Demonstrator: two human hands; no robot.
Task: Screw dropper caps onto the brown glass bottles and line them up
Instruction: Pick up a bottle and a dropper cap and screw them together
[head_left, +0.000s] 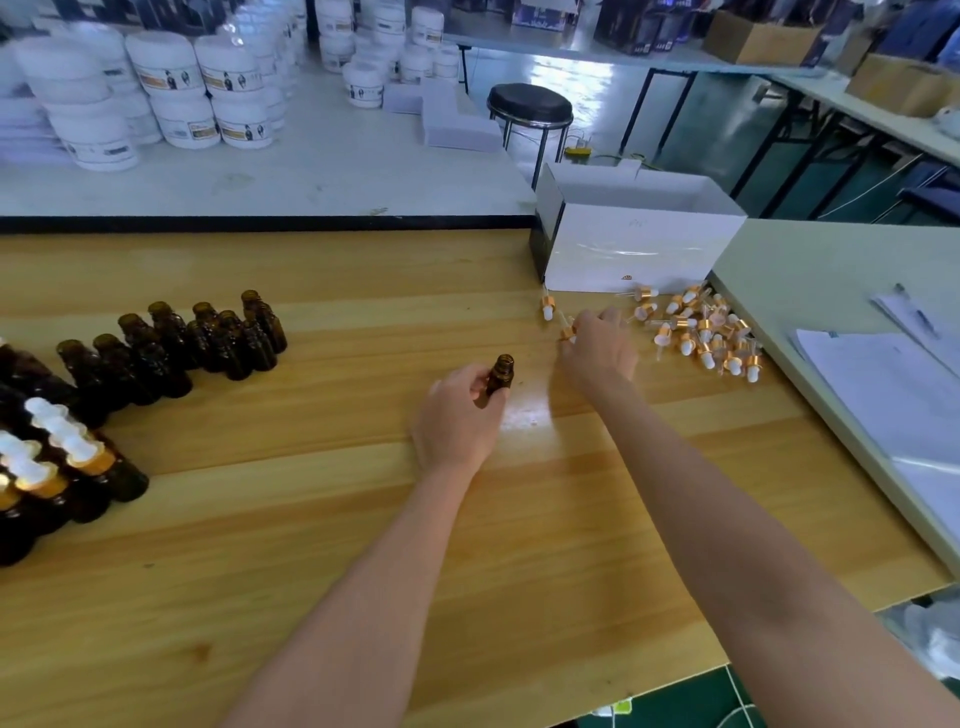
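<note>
Brown bottle (501, 371) uncapped, near centre of wooden table (311, 519) | left hand (457, 415) gripping its body | right hand (597, 348) at a dropper cap (568, 332) beside cap pile (706, 332), grip blurred, cannot tell | capped bottles (52, 467) far left

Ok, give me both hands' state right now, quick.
Left hand: grip closed around an uncapped brown bottle.
Right hand: blurred, touching a dropper cap; cannot tell if it holds it.

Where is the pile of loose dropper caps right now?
In the head view the pile of dropper caps lies on the right side of the wooden table, just in front of the white box, with the right hand at its left edge.
</note>
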